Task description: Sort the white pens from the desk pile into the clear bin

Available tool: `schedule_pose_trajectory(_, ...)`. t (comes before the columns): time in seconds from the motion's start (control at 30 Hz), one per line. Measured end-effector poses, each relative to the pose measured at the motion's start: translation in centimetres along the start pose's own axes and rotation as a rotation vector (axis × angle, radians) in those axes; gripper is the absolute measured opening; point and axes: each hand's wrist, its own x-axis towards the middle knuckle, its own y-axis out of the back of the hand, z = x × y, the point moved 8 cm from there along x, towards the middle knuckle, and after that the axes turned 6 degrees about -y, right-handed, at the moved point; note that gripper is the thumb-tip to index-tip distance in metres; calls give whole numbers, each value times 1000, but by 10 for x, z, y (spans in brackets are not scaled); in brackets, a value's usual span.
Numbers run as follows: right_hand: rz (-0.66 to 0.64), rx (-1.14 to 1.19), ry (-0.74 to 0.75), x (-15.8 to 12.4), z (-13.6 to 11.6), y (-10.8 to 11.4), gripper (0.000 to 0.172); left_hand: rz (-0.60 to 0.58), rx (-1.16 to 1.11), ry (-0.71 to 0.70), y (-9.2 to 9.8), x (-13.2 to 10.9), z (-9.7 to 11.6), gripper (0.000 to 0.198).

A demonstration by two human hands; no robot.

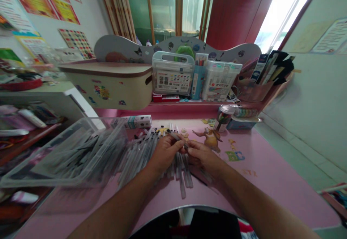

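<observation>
My left hand (pixel 166 151) and my right hand (pixel 204 156) meet over the middle of the pink desk, fingers closed in a pinch. Between their fingertips is a thin pen (pixel 185 146), its translucent barrel partly hidden by the fingers. Beneath and left of my hands lies a loose pile of clear pen barrels (pixel 139 156), several with black ends at the far side. A few more barrels (pixel 181 181) stick out toward me below my hands. To the left, a clear plastic bin (pixel 81 182) holds many translucent and black pen pieces.
A white-and-teal box (pixel 138 122) lies behind the barrels. At the back right stand a clear jar (pixel 224 116) and a blue box (pixel 242 123). The raised shelf carries a cream lidded bin (pixel 116 87), marker cases (pixel 173 78) and a pink pen holder (pixel 253 89).
</observation>
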Motion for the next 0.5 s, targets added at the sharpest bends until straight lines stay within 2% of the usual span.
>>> schedule_pose_trajectory(0.1,189,-381,253,-4,-21,3,14,77,98,-39,7,-1,4,21)
schedule_pose_trajectory(0.17,216,-538,326,-6,-26,-1,18,136,147,-50,12,-2,2,18)
schedule_pose_trajectory(0.23,218,-584,344,-8,-26,-4,23,156,155,-57,13,-3,0,17)
schedule_pose_trajectory(0.4,269,-642,351,-14,-26,-5,27,114,59,-54,8,-3,-5,18)
schedule_pose_trajectory(0.5,259,-576,335,-13,-26,-5,26,103,12,-36,6,-3,-7,17)
